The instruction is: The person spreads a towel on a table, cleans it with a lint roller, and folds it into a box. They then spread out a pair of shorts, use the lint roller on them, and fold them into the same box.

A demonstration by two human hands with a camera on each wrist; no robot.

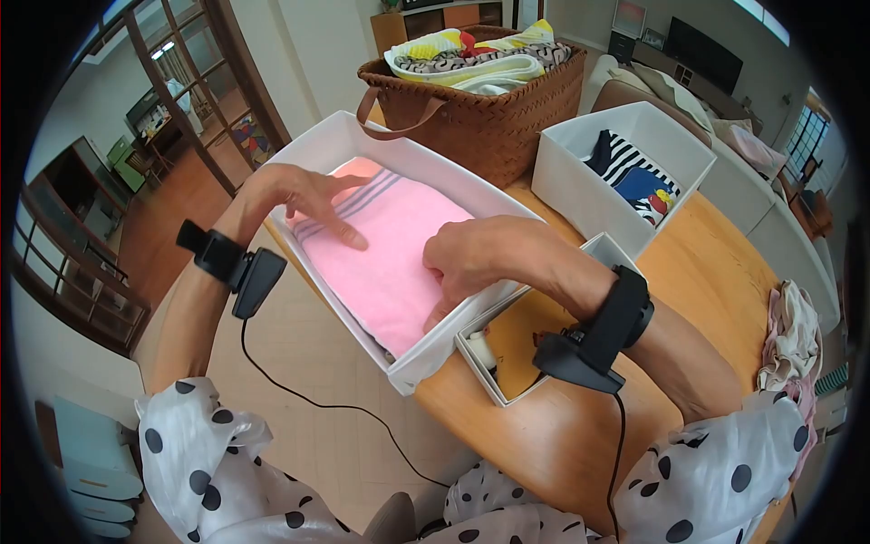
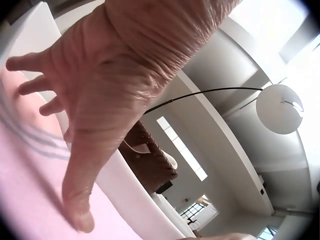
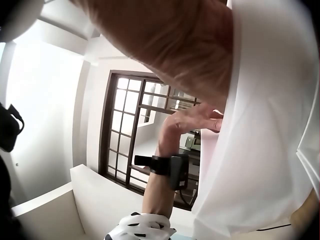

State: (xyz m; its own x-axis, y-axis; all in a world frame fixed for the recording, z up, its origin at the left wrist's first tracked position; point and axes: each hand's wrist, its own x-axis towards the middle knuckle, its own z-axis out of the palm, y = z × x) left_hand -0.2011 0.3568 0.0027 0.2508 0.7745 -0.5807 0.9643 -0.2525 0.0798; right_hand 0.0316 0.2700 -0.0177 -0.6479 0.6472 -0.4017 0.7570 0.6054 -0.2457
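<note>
A folded pink towel [image 1: 399, 245] with grey stripes near one end lies in a long white bin [image 1: 462, 186]. My left hand [image 1: 317, 204] is over the towel's striped end, fingers spread and thumb reaching across the pink cloth. In the left wrist view the left hand [image 2: 95, 95] shows its palm side, with nothing gripped. My right hand [image 1: 471, 258] reaches down inside the bin at the towel's right edge, knuckles bent. Its fingertips are partly hidden, and the bin wall [image 3: 270, 115] blocks them in the right wrist view; I cannot tell whether they pinch the cloth.
Behind the bin stands a brown woven basket [image 1: 489, 118] piled with patterned cloths. A second white bin [image 1: 580, 181] holds striped and blue clothes [image 1: 643, 186]. A small box [image 1: 494, 390] sits under my right forearm on the wooden table [image 1: 689, 272]. Crumpled cloths [image 1: 793, 335] lie at the right edge.
</note>
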